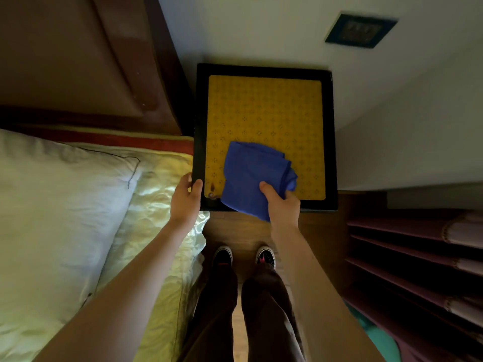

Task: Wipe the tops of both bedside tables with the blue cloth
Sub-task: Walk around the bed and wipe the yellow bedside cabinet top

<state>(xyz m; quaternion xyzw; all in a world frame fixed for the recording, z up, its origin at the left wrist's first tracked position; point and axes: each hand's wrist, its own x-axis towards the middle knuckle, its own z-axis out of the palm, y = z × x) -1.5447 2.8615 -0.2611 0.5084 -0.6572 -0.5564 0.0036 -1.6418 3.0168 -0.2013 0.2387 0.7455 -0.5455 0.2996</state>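
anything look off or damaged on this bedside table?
One thing: the near-left corner of the yellow patterned top has a small dark mark or worn spot, just left of the blue cloth held in the right hand. Too small to tell what it is. Otherwise nothing stands out.

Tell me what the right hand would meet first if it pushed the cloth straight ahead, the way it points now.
Probably nothing on the table: the right hand holds the blue cloth at the near edge, and the yellow top ahead looks bare up to the black rim by the wall.
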